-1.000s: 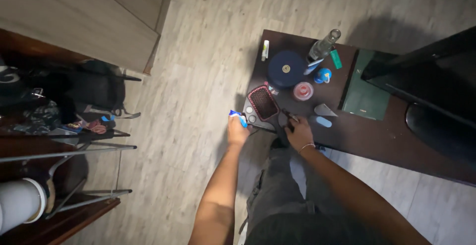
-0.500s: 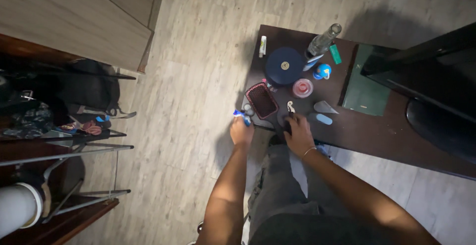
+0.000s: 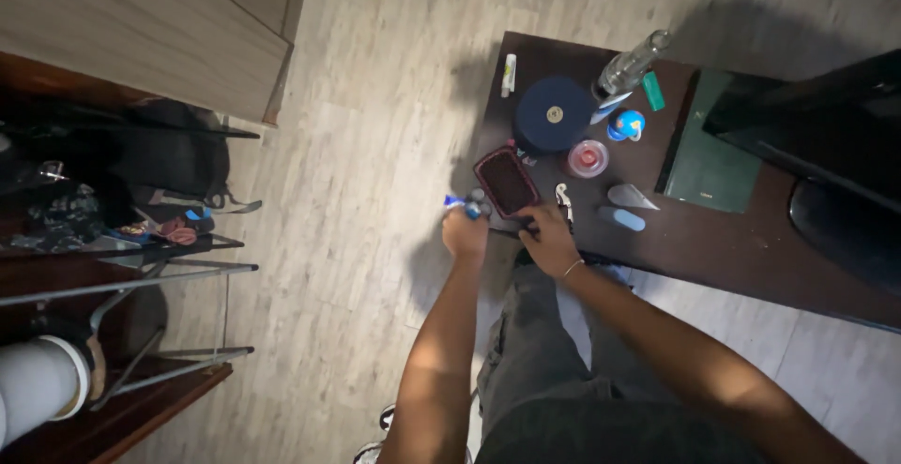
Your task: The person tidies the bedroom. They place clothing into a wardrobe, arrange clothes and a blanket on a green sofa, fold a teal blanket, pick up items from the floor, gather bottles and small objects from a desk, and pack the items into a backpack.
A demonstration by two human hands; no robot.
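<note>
The left hand (image 3: 464, 236) is closed around a small blue and white object (image 3: 457, 203) too small and dim to identify, at the dark table's (image 3: 713, 239) near corner. The right hand (image 3: 549, 239) rests its fingers on the table edge beside the red-rimmed hairbrush (image 3: 505, 182) (whether they grip anything I cannot tell), a small metal clip (image 3: 563, 196) just beside them.

A small blue-and-white tube (image 3: 457, 203) sits pinched in the left hand (image 3: 465, 235) at the table's corner. The dark red-rimmed hairbrush (image 3: 506, 182) lies flat, the right hand (image 3: 547, 237) touching its near end.
</note>
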